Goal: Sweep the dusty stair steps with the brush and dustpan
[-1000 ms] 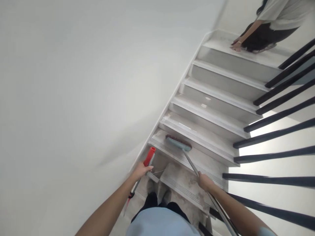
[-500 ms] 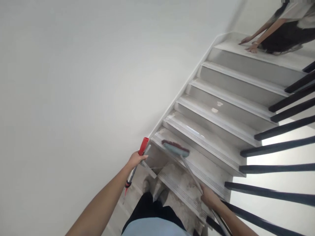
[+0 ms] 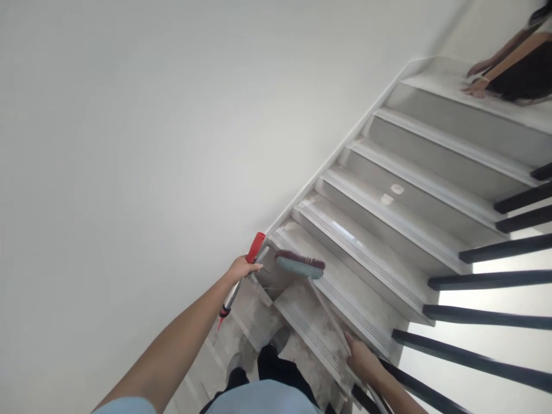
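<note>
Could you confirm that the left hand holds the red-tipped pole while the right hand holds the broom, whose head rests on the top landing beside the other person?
Not quite. In the head view the broom head rests on a low step near the left hand, far below that person. The hands are as stated: red-tipped pole left, broom in the right hand.

We lose the broom handle (image 3: 330,313) behind our right hand (image 3: 361,359) at the bottom edge; the crouching person (image 3: 515,66) up top is cropped by the corner, and our shoes (image 3: 276,342) are half hidden, blurred
</note>
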`<action>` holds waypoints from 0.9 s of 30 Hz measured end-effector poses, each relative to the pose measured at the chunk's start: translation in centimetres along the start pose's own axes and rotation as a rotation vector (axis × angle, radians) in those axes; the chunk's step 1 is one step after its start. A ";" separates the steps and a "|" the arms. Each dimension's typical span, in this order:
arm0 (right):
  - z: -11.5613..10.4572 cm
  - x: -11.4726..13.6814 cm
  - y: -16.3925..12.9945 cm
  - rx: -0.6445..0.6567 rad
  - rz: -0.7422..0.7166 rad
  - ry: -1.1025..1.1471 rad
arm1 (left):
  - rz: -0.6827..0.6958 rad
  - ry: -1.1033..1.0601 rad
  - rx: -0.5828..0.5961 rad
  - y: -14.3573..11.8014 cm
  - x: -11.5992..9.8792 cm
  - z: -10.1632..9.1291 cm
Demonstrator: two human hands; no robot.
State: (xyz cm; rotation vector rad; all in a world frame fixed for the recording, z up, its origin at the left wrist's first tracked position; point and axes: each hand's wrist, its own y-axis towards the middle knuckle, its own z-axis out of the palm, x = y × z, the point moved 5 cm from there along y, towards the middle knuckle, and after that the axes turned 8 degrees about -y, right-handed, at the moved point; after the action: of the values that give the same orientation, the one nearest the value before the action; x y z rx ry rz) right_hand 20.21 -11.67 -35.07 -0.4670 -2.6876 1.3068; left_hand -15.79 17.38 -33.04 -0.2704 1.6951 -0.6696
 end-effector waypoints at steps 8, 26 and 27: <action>-6.6 11.3 9.7 -0.040 0.019 -0.069 | 0.062 0.003 0.048 -0.2 -0.1 -0.2; -5.4 19.1 8.7 -0.117 0.014 -0.122 | 0.270 -0.013 0.234 -0.2 1.4 -0.2; -4.6 18.0 7.0 -0.100 -0.011 -0.114 | 0.284 -0.012 0.239 -0.3 1.6 -0.4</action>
State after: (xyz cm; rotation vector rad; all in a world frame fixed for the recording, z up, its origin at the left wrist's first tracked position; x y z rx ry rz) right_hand 5.80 1.67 -38.24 -0.3995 -2.8549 1.2365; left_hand -16.59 16.44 -34.14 0.1335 1.5844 -0.6477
